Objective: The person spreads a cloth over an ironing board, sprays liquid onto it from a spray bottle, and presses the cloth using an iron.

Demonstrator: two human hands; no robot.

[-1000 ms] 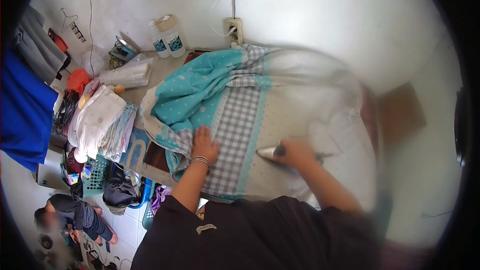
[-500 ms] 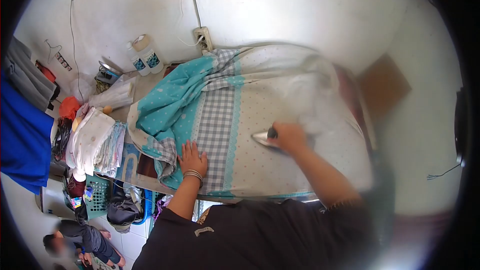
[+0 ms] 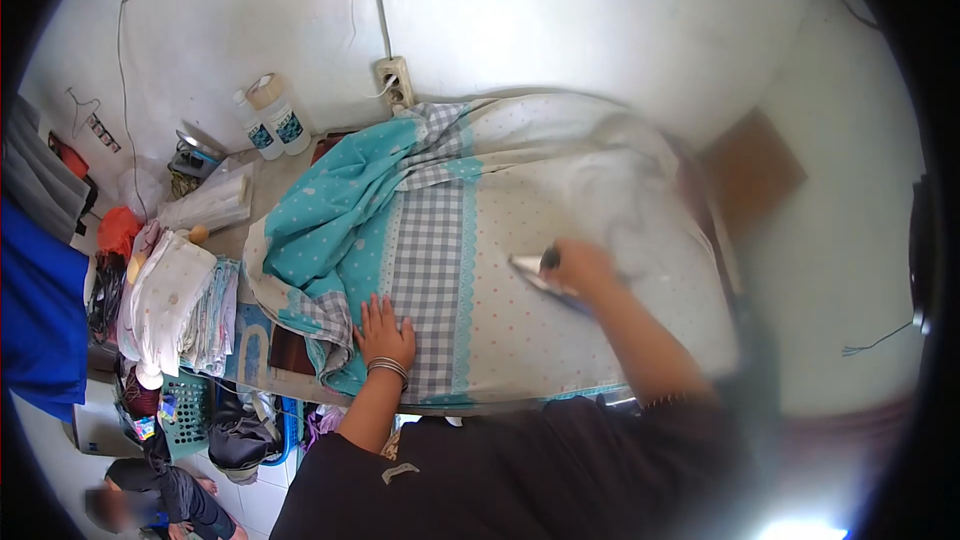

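Spread over the table is a large patterned cloth (image 3: pixel 520 330), cream with dots, a grey checked band and a bunched turquoise part on the left. My right hand (image 3: pixel 582 270) is closed round the dark handle of a clothes iron (image 3: pixel 530 266), whose pale pointed tip faces left on the cream part. My forearm and fingers cover much of the iron. Flat on the cloth, fingers spread, my left hand (image 3: pixel 386 332) rests where the turquoise meets the checked band.
Left of the cloth stands a stack of folded laundry (image 3: pixel 170 290). Behind are two plastic bottles (image 3: pixel 275 115), another iron (image 3: pixel 197 155) and a wall socket (image 3: pixel 394 80). Below are a green basket (image 3: pixel 188 410) and a seated person (image 3: pixel 165 495). A brown board (image 3: pixel 752 175) is at right.
The iron has turned slightly, its tip pointing more up and left, still on the cream part. My left hand stays on the cloth. The whole view has shifted a little.
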